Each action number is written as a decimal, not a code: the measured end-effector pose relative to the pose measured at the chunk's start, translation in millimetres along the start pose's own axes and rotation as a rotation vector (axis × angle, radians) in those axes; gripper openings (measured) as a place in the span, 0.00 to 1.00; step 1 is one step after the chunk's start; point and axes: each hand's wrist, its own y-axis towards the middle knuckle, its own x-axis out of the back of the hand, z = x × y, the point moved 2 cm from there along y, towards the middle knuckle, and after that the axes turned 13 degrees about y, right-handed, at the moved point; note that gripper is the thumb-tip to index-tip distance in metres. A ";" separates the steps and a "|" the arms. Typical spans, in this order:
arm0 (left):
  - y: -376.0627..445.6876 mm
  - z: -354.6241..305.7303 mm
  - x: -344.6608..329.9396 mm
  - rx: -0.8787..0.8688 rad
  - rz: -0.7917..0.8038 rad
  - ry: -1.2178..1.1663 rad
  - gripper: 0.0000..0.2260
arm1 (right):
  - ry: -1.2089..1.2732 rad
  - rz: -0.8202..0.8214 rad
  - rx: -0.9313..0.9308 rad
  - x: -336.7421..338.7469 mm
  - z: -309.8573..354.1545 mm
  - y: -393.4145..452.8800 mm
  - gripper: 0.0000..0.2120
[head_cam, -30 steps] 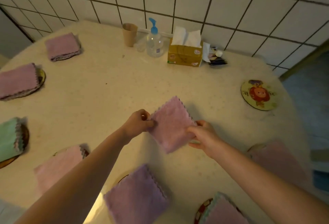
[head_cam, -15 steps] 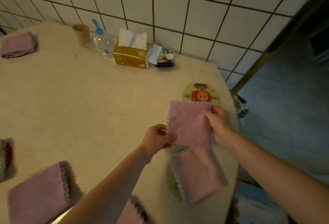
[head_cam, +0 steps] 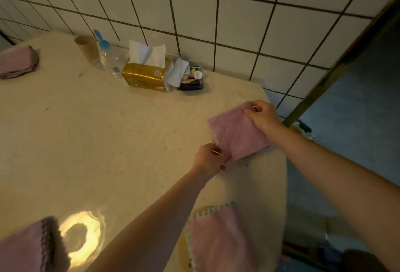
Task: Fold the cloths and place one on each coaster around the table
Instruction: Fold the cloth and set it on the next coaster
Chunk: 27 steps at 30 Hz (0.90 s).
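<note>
The pink cloth [head_cam: 237,130] now covers the coaster — left hand [head_cam: 207,159] and right hand [head_cam: 263,116] still pinching opposite corners

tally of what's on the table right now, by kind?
Folded pink cloths: 4 (one held by the left hand and right hand at; others at)
Tissue box: 1
Pump bottle: 1
Paper cup: 1
Small dark tray of bits: 1
Total: 8
</note>
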 end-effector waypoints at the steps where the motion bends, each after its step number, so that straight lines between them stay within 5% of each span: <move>1: 5.3 -0.4 -2.5 0.010 -0.009 0.013 0.07 | -0.026 0.018 0.000 -2.8 -4.0 8.6 0.14; 15: -4.6 39.3 13.6 -0.009 -0.123 0.416 0.07 | -0.632 -0.086 0.122 -4.5 -43.6 19.0 0.23; 21: -78.1 91.6 31.7 0.087 -0.282 0.361 0.07 | -0.543 -0.017 -0.044 4.6 -38.5 0.9 0.22; 27: -142.6 129.7 6.3 0.312 -0.255 0.314 0.04 | -0.460 0.080 -0.228 6.4 -24.3 -7.8 0.20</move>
